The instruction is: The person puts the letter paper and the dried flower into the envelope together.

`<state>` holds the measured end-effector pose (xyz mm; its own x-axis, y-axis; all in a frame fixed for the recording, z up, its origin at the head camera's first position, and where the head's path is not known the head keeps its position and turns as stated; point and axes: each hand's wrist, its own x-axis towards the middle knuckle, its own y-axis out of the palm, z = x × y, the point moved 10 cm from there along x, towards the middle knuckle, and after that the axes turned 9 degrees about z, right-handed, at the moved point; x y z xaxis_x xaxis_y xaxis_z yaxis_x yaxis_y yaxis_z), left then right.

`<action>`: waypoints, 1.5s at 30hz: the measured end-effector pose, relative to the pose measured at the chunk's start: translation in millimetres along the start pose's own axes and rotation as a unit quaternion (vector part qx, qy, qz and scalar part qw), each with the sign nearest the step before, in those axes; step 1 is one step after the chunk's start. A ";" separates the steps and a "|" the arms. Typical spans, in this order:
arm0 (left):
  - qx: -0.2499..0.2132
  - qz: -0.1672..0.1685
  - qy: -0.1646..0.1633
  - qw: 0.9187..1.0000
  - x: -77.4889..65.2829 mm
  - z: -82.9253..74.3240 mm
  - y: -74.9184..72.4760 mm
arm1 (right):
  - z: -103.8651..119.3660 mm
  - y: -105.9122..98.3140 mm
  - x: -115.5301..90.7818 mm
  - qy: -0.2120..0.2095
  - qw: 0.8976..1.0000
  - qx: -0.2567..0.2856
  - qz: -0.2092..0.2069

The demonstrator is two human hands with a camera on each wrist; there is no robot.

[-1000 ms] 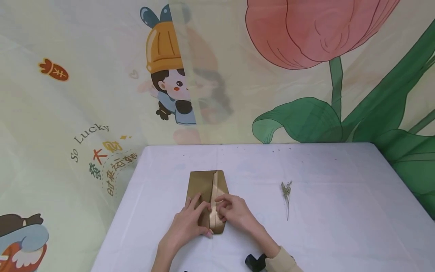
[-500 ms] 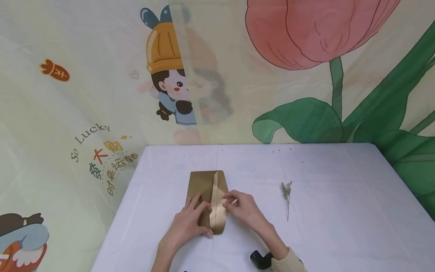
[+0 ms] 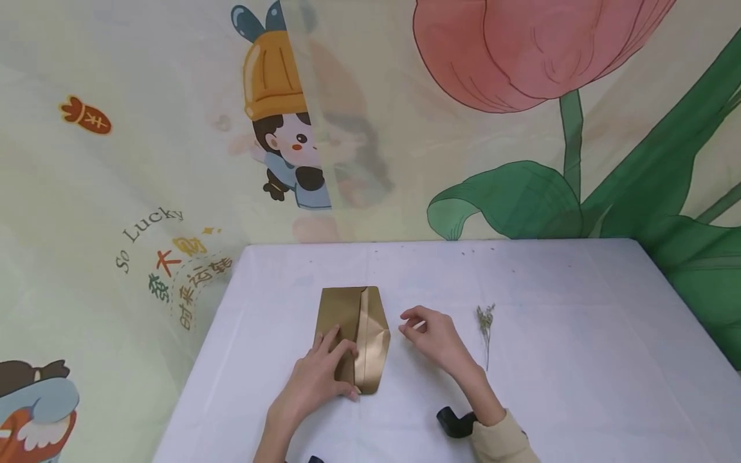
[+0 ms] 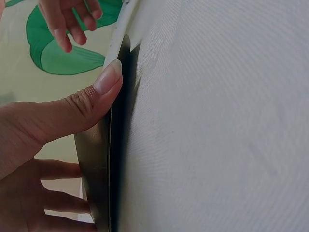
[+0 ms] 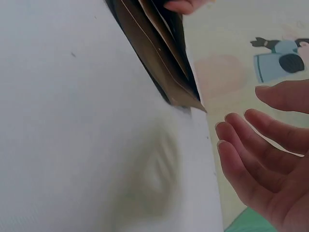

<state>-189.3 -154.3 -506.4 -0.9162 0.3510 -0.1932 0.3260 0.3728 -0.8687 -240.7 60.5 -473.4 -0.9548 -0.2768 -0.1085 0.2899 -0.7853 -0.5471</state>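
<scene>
Right hand (image 3: 438, 336) moved off the envelope (image 3: 369, 344), fingers apart; left hand (image 3: 315, 378), fingers spread, covered its lower left; sprig (image 3: 485, 319) lay centre-right.

Backed by a pale cream cloth sheet (image 3: 405, 167), printed with a large pink tulip (image 3: 538, 51), broad green leaves (image 3: 515, 199), an orange-hatted cartoon child (image 3: 278, 106) and curved "So Lucky" lettering (image 3: 143, 226). Fronted by a white, cloth-covered tabletop (image 3: 579, 360), speckled dark near the far edge. Lit softly.

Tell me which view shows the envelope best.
Head: the envelope shows its whole outline except where the left hand covers it. Left wrist shows it almost edge-on, cut off below; right wrist, one end only.
</scene>
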 end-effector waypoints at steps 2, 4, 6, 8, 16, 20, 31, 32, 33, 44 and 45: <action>-0.002 0.004 0.003 1.000 0.7 -0.1 -0.1 | -6.1 -7.2 -0.4 0.014 1.000 -0.001 -0.011; -0.002 0.007 0.004 1.000 0.7 0.4 0.4 | -11.8 -13.3 -1.6 0.027 0.999 0.001 -0.018; -0.005 0.012 0.001 1.000 0.4 2.1 2.3 | -15.4 -18.8 -2.7 0.036 0.999 -0.005 -0.023; -0.006 0.015 -0.002 1.000 0.5 4.0 4.9 | -18.3 -24.6 -3.7 0.043 0.999 -0.016 -0.028; -0.008 0.013 0.003 1.000 1.5 4.6 8.1 | -28.3 -45.6 -9.4 0.078 0.994 -0.062 -0.043; -0.013 0.013 0.005 1.000 0.4 3.8 8.9 | -31.2 -52.8 -12.4 0.087 0.993 -0.070 -0.048; -0.007 0.007 0.001 1.000 0.0 4.0 2.9 | -32.0 -73.2 -15.6 0.108 0.985 -0.117 -0.067; -0.006 0.006 -0.001 1.000 -0.2 4.6 1.4 | -31.2 -75.0 -15.6 0.108 0.985 -0.119 -0.068; -0.006 0.004 -0.002 1.000 -0.5 4.9 -0.2 | -30.8 -76.8 -15.7 0.111 0.984 -0.120 -0.070; -0.009 0.001 -0.008 1.000 -1.1 4.2 -0.4 | -41.6 -91.0 -22.1 0.159 0.976 -0.122 -0.084; -0.007 0.003 -0.008 1.000 -1.0 3.8 0.6 | -43.4 -90.9 -23.4 0.162 0.976 -0.122 -0.084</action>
<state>-189.1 -157.7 -508.5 -0.9178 0.3397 -0.2055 0.3346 0.3834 -0.8608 -247.6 162.5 -457.2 -0.9699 0.0646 -0.2349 0.1408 -0.6383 -0.7568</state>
